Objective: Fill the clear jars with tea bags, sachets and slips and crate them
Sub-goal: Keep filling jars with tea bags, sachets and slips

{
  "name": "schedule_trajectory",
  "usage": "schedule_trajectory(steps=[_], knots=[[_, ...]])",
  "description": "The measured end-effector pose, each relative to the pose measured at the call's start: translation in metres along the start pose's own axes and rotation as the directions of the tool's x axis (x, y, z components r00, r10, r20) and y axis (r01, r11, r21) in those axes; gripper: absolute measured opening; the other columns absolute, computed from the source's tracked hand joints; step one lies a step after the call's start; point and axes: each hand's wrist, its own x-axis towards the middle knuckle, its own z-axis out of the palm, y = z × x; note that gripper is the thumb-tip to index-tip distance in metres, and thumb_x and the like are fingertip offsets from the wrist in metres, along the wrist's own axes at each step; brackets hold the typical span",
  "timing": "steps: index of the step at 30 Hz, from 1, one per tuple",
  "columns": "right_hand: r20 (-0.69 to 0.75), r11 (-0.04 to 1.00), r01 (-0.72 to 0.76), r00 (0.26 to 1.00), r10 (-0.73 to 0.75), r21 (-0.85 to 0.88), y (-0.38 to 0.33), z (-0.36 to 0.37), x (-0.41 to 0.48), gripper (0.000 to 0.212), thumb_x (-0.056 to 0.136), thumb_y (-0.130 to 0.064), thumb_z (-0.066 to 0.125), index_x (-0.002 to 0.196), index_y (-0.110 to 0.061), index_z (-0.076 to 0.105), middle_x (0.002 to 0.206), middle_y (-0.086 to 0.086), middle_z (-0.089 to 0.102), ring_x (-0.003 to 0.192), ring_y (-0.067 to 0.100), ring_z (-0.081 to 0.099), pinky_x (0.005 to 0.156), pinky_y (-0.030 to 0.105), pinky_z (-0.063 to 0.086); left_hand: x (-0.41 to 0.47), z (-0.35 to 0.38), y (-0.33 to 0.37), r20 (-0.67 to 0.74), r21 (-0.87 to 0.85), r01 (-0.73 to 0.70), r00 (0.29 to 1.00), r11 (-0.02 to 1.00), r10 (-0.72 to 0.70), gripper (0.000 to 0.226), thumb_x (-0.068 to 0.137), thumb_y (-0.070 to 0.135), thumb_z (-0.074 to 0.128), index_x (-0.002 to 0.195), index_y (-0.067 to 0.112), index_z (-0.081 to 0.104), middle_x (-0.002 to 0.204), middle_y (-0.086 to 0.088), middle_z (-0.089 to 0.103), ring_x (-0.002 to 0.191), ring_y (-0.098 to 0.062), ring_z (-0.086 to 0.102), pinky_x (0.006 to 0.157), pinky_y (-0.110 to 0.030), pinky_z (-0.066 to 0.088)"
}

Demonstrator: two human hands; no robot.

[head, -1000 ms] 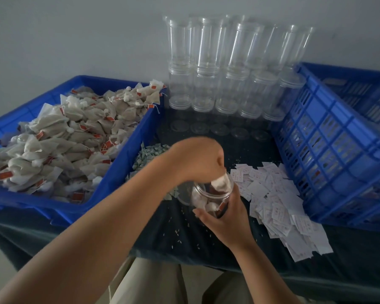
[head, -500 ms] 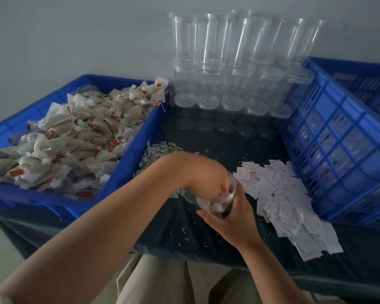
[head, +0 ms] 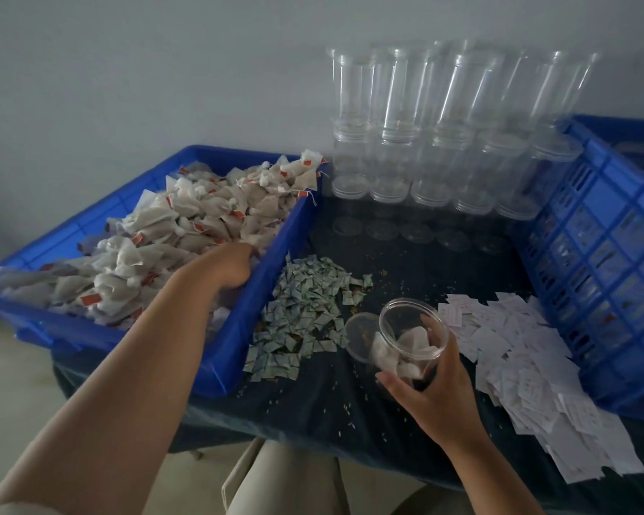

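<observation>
While the right hand (head: 434,397) sat nearest, its fingers (head: 395,379) were wrapped round the lower part of the jar (head: 398,321). The jar was held tipped leftward over the counter (head: 313,414), mouth open, with a few tea bags (head: 411,340) inside. Its lid (head: 359,334) lay just beside it, next to the sachets (head: 305,310), and the slips (head: 517,351) spread to the right. Farther left, the left hand (head: 231,267) reached into the blue tray (head: 238,351) heaped with more bags. Its fingers were buried, so whether they held anything could not be told. Beyond stood the crate (head: 592,269) and the stacked empty jars (head: 443,143). Tilted so, the jar could let bags slide out. A loose handful might also drop bags over the tray wall onto the sachets.
</observation>
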Motion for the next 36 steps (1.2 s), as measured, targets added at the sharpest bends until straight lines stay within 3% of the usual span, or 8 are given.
schedule_trajectory(steps=[6, 13, 16, 19, 24, 27, 30, 36], knots=[[0.004, 0.999, -0.014, 1.000, 0.014, 0.048, -0.001, 0.001, 0.002, 0.092, 0.068, -0.069, 0.089, 0.142, -0.065, 0.035, 0.135, -0.030, 0.062, 0.119, -0.002, 0.067, 0.092, 0.010, 0.054, 0.010, 0.000, -0.007, -0.250, -0.125, 0.019, 0.967, 0.992, -0.050, 0.027, 0.103, 0.022, 0.064, 0.128, 0.017, 0.069, 0.096, 0.002, 0.062, 0.084, -0.019, 0.060, 0.072, -0.036, 0.047], [0.006, 0.998, -0.035, 0.999, 0.035, 0.047, -0.002, 0.000, 0.002, 0.093, 0.069, -0.071, 0.089, 0.145, -0.055, 0.038, 0.135, -0.026, 0.063, 0.120, 0.002, 0.068, 0.091, 0.016, 0.057, -0.009, -0.014, 0.004, -0.461, -0.501, -0.104, 0.872, 0.859, -0.163, 0.023, 0.105, 0.040, 0.062, 0.098, 0.018, 0.062, 0.085, -0.003, 0.068, 0.067, -0.017, 0.063, 0.053, -0.028, 0.041], [0.008, 0.999, -0.040, 0.999, 0.040, 0.025, -0.001, 0.000, 0.001, 0.092, 0.069, -0.065, 0.090, 0.144, -0.057, 0.036, 0.131, -0.028, 0.065, 0.113, 0.001, 0.071, 0.087, 0.018, 0.058, -0.036, -0.027, 0.024, -0.494, -0.549, -0.271, 0.868, 0.790, -0.045, 0.023, 0.102, 0.044, 0.067, 0.100, 0.021, 0.066, 0.085, 0.000, 0.071, 0.070, -0.020, 0.066, 0.061, -0.034, 0.053], [0.005, 0.998, -0.058, 0.998, 0.058, 0.028, -0.001, 0.001, 0.000, 0.092, 0.069, -0.064, 0.091, 0.141, -0.063, 0.035, 0.128, -0.031, 0.065, 0.111, -0.001, 0.071, 0.087, 0.014, 0.057, -0.067, -0.040, 0.060, -0.442, -0.525, -0.463, 0.865, 0.714, 0.236, 0.017, 0.097, 0.047, 0.072, 0.104, 0.032, 0.071, 0.094, 0.008, 0.076, 0.087, -0.014, 0.073, 0.082, -0.037, 0.061], [0.005, 0.998, -0.056, 0.998, 0.056, 0.024, 0.004, 0.001, -0.001, 0.097, 0.069, -0.066, 0.090, 0.149, -0.041, 0.041, 0.129, -0.028, 0.066, 0.114, 0.001, 0.070, 0.090, 0.024, 0.059, -0.108, -0.024, 0.132, -0.238, -0.381, -0.671, 0.736, 0.636, 0.633, 0.017, 0.094, 0.033, 0.079, 0.100, 0.044, 0.067, 0.098, 0.031, 0.071, 0.076, 0.004, 0.069, 0.062, -0.011, 0.053], [-0.008, 0.999, -0.050, 0.999, 0.050, 0.012, -0.001, 0.001, 0.000, 0.090, 0.070, -0.074, 0.086, 0.144, -0.053, 0.039, 0.126, -0.030, 0.066, 0.107, -0.002, 0.071, 0.080, 0.014, 0.057, -0.112, 0.012, 0.161, -0.198, -0.332, -0.712, 0.694, 0.619, 0.692, 0.023, 0.092, 0.029, 0.082, 0.108, 0.040, 0.070, 0.094, 0.024, 0.072, 0.080, 0.007, 0.067, 0.064, -0.010, 0.050], [-0.032, 0.999, -0.048, 0.998, 0.049, 0.016, -0.005, 0.000, 0.001, 0.086, 0.070, -0.069, 0.088, 0.138, -0.065, 0.036, 0.127, -0.033, 0.063, 0.108, -0.007, 0.068, 0.080, 0.006, 0.052, -0.110, 0.037, 0.168, -0.163, -0.131, -0.727, 0.686, 0.674, 0.709, 0.038, 0.091, 0.047, 0.080, 0.127, 0.040, 0.069, 0.102, 0.026, 0.071, 0.094, 0.007, 0.060, 0.083, -0.020, 0.046], [-0.022, 0.999, -0.025, 0.999, 0.026, 0.024, -0.003, -0.002, 0.001, 0.090, 0.069, -0.083, 0.082, 0.143, -0.062, 0.034, 0.131, -0.032, 0.062, 0.116, -0.005, 0.067, 0.087, 0.008, 0.053, -0.098, 0.016, 0.146, -0.316, -0.346, -0.653, 0.757, 0.674, 0.571, 0.008, 0.099, 0.038, 0.071, 0.104, 0.044, 0.072, 0.095, 0.026, 0.074, 0.090, 0.015, 0.067, 0.078, -0.014, 0.056]])
